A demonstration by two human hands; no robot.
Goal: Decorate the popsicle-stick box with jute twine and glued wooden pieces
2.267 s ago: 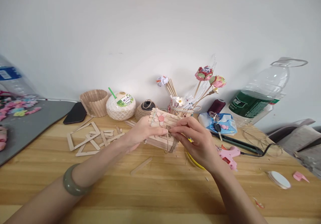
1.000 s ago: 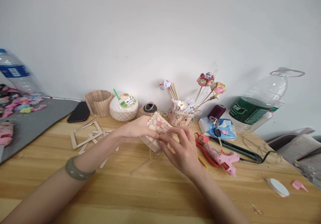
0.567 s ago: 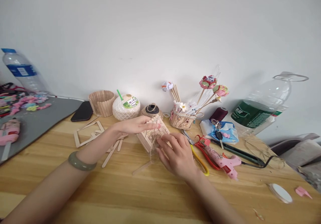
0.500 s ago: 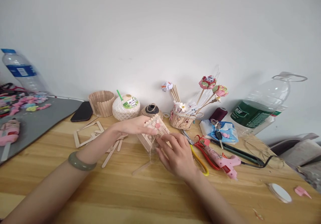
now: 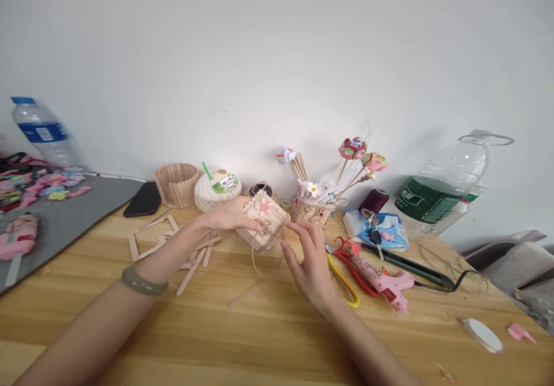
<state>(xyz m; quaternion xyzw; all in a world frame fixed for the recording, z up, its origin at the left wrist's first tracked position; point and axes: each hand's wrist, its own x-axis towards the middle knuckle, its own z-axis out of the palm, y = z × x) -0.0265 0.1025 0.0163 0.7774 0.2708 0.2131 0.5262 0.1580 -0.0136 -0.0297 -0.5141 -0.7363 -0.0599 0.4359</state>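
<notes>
**Asker:** Two hands in the head view, what does each one do?

**Describer:** Both meet at a small box of craft sticks [image 5: 265,222], held just above the wooden table [image 5: 268,328], in front of the twine ball [image 5: 258,190]. The left hand [image 5: 225,217] grips the box from its left side, fingers curled together around it, a green bangle [image 5: 142,281] on that wrist. The right hand [image 5: 309,259] is just right of the box, fingers loosely spread, thumb and forefinger near its edge. Whether they pinch the twine [image 5: 264,259] I cannot tell.

**Asker:** How finished does the box look?

**Describer:** It appears well along. The sticks are joined, a pink flower [image 5: 261,206] sits on its upper face, and twine lies across its side. A loose loop of twine hangs below the box to the table, so I judge the wrapping or tying is not yet done.

**Asker:** What lies around the box?

**Describer:** Left of it are loose craft sticks [image 5: 197,253] and a stick frame [image 5: 151,239]. Behind it stand a stick cup [image 5: 176,184] and a white coconut drink [image 5: 216,190]. Right of it are a pot of paper flowers [image 5: 315,210], pliers [image 5: 344,270], a pink glue gun [image 5: 383,281] and a large bottle [image 5: 437,193].
</notes>
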